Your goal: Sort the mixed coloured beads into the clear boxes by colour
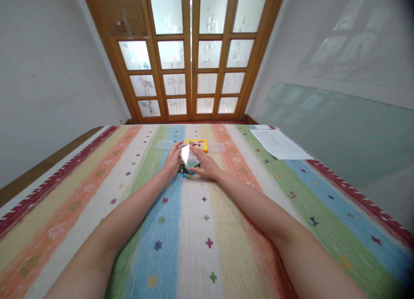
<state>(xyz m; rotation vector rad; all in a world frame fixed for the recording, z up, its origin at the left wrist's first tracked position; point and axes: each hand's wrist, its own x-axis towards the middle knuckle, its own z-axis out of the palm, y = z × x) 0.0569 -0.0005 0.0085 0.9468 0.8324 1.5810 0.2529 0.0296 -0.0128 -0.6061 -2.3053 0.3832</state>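
Between my two hands is a small shiny, clear-looking packet (189, 157), catching the light; its exact kind is hard to make out. My left hand (174, 157) grips its left side with fingers curled round the edge. On the right side, my right hand (204, 163) holds it with thumb and fingers. Just below the packet lies a pile of small colourful pieces (186, 174), mostly blue, green and dark with a little yellow, partly hidden by the hands. Behind the hands sits a yellow box (202, 146) with printed pictures.
Clear plastic trays lie either side of the yellow box, one on the left (162, 145) and one on the right (217, 148). Printed paper sheets (278, 144) rest at the table's far right. A striped cloth (194, 247) covers the table. Beyond stand wooden doors (190, 74) with glass panes.
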